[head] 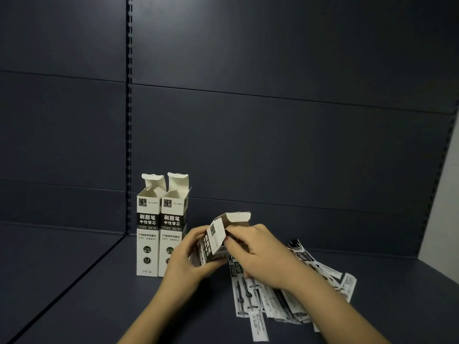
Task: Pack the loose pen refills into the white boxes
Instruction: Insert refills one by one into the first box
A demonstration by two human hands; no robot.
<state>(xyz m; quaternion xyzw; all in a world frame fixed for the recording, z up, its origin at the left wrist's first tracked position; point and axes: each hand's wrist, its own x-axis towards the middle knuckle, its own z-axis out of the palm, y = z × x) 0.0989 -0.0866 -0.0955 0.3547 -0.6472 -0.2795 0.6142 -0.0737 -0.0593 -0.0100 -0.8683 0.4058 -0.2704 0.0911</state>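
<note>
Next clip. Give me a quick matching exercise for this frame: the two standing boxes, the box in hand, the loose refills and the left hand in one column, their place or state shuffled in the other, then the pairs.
Column one:
1. two standing boxes
2. tilted box
3. loose refills
4. left hand

Column two:
A. spread flat on the shelf under the right forearm
B. upright side by side, top flaps open
C. gripping the box from its left side
D. held between both hands, open end up

Pairs: 1-B, 2-D, 3-A, 4-C. The right hand works at the tilted box's opening.
</note>
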